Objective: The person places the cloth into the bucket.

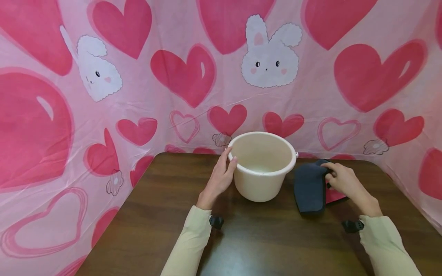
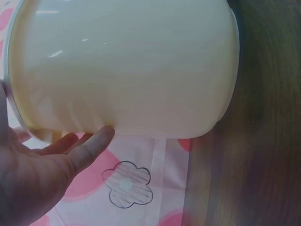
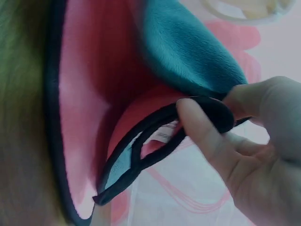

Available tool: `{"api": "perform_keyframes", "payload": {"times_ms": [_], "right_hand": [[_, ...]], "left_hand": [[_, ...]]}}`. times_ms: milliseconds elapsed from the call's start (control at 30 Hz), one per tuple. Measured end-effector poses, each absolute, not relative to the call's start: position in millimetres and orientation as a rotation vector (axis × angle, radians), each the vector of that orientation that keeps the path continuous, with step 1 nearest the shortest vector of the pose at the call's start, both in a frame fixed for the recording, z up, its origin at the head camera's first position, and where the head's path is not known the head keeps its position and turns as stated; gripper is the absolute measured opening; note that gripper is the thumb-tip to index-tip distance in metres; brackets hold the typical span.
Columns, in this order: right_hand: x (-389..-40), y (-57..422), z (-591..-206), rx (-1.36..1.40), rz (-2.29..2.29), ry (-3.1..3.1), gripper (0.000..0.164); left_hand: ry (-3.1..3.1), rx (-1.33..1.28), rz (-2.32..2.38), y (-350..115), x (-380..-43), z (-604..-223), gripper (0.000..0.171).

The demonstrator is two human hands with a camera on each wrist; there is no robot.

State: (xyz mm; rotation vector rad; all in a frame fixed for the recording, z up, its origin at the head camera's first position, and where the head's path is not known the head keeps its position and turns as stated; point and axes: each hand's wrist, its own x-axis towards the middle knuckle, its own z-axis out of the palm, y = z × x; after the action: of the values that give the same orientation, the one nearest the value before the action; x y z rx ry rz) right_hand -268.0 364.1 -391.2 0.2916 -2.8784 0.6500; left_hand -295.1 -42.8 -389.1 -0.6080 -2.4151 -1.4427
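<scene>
A cream plastic bucket (image 1: 259,188) stands upright on the table, its mouth facing up. My left hand (image 1: 221,174) rests against its left side near the rim, fingers fairly straight; the left wrist view shows the fingertips (image 2: 107,134) on the outer wall. To the right of the bucket, my right hand (image 1: 342,179) pinches the upper edge of a folded cloth piece (image 1: 309,188), dark blue-grey outside and pink inside. Black binding (image 3: 136,165) edges the cloth, and a white printed label (image 3: 164,133) shows between the bound edges.
A brown wood-grain table (image 1: 152,230) lies beneath everything. Behind and left of it hangs a pink curtain (image 1: 193,34) with hearts and rabbit faces. A small white knob (image 1: 297,155) sticks out at the bucket's right rim, close to the cloth.
</scene>
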Motion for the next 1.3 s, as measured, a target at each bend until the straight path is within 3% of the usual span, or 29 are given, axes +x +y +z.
{"api": "perform_keyframes", "payload": {"times_ms": [833, 1300], "right_hand": [[-251.9, 351.5, -353.8, -0.122, 1.606, -1.979, 0.02], [-256.2, 339.6, -314.4, 0.037, 1.899, -1.381, 0.02]], "left_hand": [[-2.391, -0.621, -1.443, -42.6, -292.3, -394.3, 0.055], [-2.386, -0.618, -1.423, -43.6, -294.4, -391.6, 0.055]]}}
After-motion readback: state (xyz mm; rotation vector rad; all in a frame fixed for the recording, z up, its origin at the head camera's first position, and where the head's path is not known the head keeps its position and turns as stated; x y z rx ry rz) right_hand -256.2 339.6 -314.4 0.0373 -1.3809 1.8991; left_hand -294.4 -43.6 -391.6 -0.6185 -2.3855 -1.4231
